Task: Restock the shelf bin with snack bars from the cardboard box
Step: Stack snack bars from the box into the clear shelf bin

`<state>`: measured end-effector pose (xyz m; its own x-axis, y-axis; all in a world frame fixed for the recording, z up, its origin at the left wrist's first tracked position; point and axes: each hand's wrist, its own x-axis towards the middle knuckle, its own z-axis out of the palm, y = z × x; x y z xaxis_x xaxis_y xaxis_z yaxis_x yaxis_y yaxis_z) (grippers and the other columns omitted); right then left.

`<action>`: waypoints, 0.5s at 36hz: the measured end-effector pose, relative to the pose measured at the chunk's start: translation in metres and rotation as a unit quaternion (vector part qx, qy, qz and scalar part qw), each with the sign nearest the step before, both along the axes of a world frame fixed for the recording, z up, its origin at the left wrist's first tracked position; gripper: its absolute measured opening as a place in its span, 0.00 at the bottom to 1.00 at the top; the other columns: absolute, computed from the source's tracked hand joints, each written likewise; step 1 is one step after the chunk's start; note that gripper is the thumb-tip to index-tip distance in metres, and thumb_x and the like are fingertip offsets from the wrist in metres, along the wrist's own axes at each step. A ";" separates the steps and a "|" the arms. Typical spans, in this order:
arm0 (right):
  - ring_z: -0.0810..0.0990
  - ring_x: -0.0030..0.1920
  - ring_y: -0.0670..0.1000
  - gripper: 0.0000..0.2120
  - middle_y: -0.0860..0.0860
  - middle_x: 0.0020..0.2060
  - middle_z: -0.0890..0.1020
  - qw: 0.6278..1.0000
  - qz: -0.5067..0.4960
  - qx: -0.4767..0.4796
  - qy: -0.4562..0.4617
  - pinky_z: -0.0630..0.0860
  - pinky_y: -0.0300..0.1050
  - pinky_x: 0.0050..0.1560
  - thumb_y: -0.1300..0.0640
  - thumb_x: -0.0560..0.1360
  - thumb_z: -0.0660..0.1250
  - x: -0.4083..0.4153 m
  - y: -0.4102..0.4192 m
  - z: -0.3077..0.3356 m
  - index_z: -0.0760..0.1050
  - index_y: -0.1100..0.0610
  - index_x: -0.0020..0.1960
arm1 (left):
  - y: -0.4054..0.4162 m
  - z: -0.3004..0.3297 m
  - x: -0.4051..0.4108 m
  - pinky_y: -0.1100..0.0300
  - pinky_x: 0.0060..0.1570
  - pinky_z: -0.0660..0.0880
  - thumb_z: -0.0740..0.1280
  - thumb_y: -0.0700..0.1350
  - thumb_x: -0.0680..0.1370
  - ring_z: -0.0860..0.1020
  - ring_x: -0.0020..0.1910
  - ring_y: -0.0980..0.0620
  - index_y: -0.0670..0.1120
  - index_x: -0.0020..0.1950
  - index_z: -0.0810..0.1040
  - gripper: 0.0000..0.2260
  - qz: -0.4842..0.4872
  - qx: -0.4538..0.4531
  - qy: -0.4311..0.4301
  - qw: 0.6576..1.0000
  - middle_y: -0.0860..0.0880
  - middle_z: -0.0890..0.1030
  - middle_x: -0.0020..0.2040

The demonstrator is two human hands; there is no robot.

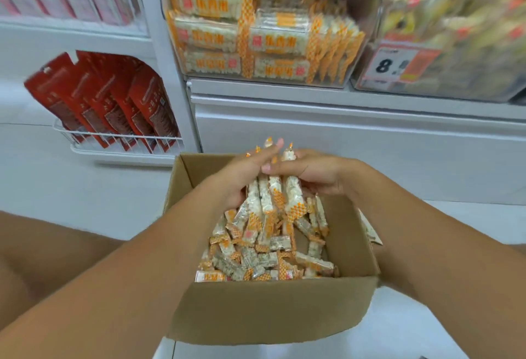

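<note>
An open cardboard box [270, 310] stands on the white floor below me, holding several loose snack bars [256, 259] in white and orange wrappers. Over the box's far half, my left hand [244, 170] and my right hand [310, 170] together hold a bundle of several bars [280, 196] upright between them, my fingers curled round it. Bar tips stick out above my fingers. Up on the shelf, a clear bin [256, 42] holds stacked and upright bars of the same kind.
To the bin's right stands another clear bin [444, 45] of mixed snacks with a price tag [398, 64]. A white wire basket [122, 142] of red packets hangs at the left. A white shelf base [341, 131] rises right behind the box.
</note>
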<state>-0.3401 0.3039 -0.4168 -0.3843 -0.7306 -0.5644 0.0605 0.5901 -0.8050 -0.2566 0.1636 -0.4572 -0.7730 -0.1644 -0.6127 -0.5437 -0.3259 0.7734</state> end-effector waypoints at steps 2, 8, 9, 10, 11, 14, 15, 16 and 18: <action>0.82 0.35 0.43 0.20 0.49 0.47 0.85 1.000 -0.012 -0.019 0.017 0.78 0.39 0.33 0.38 0.78 0.67 0.001 -0.009 0.021 0.79 0.50 0.61 | 0.002 0.030 -0.002 0.42 0.69 0.71 0.73 0.60 0.74 0.78 0.65 0.43 0.47 0.68 0.78 0.27 -0.002 -0.026 0.051 0.998 0.44 0.81 0.66; 0.83 0.55 0.65 0.34 0.64 0.58 0.83 0.972 -0.165 -0.049 0.159 0.81 0.61 0.56 0.24 0.74 0.55 -0.008 -0.035 0.097 0.80 0.52 0.52 | -0.012 0.122 -0.017 0.50 0.49 0.83 0.67 0.44 0.80 0.85 0.48 0.43 0.39 0.64 0.79 0.15 -0.034 0.010 0.129 0.991 0.40 0.85 0.54; 0.82 0.57 0.64 0.30 0.63 0.60 0.81 0.959 -0.195 -0.057 0.197 0.79 0.56 0.55 0.27 0.77 0.52 -0.015 -0.038 0.107 0.78 0.51 0.49 | -0.013 0.135 -0.020 0.50 0.46 0.84 0.68 0.44 0.79 0.86 0.45 0.45 0.38 0.63 0.80 0.15 -0.044 0.014 0.132 0.990 0.41 0.86 0.52; 0.80 0.59 0.62 0.29 0.63 0.63 0.80 0.949 -0.213 -0.064 0.223 0.76 0.53 0.57 0.28 0.79 0.50 -0.020 -0.040 0.117 0.77 0.51 0.48 | -0.014 0.146 -0.023 0.50 0.46 0.84 0.69 0.45 0.78 0.86 0.45 0.45 0.38 0.62 0.81 0.15 -0.049 0.020 0.137 0.989 0.41 0.86 0.51; 0.78 0.61 0.60 0.31 0.61 0.65 0.78 0.941 -0.226 -0.068 0.241 0.73 0.52 0.60 0.29 0.79 0.48 -0.024 -0.043 0.125 0.77 0.52 0.51 | -0.015 0.156 -0.026 0.50 0.46 0.84 0.70 0.45 0.76 0.86 0.45 0.45 0.38 0.60 0.82 0.16 -0.047 0.031 0.142 0.988 0.41 0.86 0.51; 0.76 0.62 0.58 0.43 0.58 0.64 0.79 0.914 -0.285 -0.076 0.278 0.70 0.54 0.66 0.25 0.76 0.43 -0.031 -0.052 0.144 0.78 0.58 0.62 | -0.017 0.173 -0.038 0.51 0.44 0.84 0.73 0.45 0.70 0.86 0.42 0.46 0.40 0.52 0.84 0.14 -0.033 0.054 0.179 0.982 0.41 0.86 0.47; 0.78 0.59 0.57 0.44 0.56 0.60 0.81 0.905 -0.304 -0.090 0.285 0.71 0.54 0.63 0.24 0.76 0.42 -0.035 -0.054 0.145 0.80 0.58 0.59 | -0.017 0.178 -0.040 0.50 0.44 0.84 0.73 0.45 0.68 0.86 0.40 0.46 0.40 0.51 0.84 0.14 -0.030 0.057 0.182 0.981 0.42 0.86 0.45; 0.79 0.55 0.56 0.43 0.55 0.54 0.83 0.895 -0.316 -0.105 0.298 0.71 0.53 0.59 0.25 0.76 0.41 -0.037 -0.055 0.146 0.81 0.57 0.54 | -0.018 0.179 -0.044 0.49 0.44 0.83 0.73 0.44 0.68 0.86 0.39 0.46 0.40 0.51 0.84 0.14 -0.033 0.060 0.189 0.980 0.41 0.86 0.44; 0.78 0.51 0.56 0.40 0.54 0.48 0.82 0.876 -0.332 -0.129 0.325 0.70 0.52 0.54 0.27 0.77 0.42 -0.043 -0.058 0.146 0.81 0.55 0.47 | -0.022 0.182 -0.052 0.47 0.45 0.82 0.73 0.43 0.68 0.85 0.37 0.45 0.41 0.48 0.85 0.11 -0.041 0.064 0.200 0.977 0.41 0.86 0.41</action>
